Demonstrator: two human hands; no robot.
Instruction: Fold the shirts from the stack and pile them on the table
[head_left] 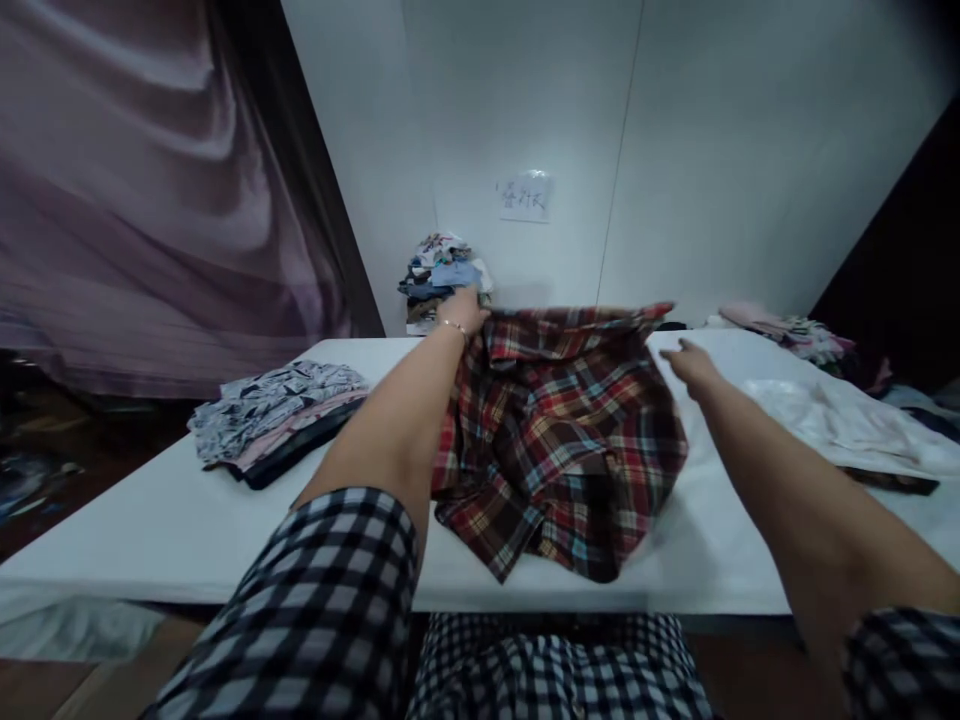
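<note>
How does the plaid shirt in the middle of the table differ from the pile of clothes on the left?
The plaid shirt is one garment, spread out and rumpled; the folded stack is several garments laid flat on each other. The shirt is red and brown check; the stack shows a grey print on top, with pink and dark layers beneath. The left hand grips the shirt's far edge and the right hand reaches toward it; no hand touches the stack. Both lie on the white table.
</note>
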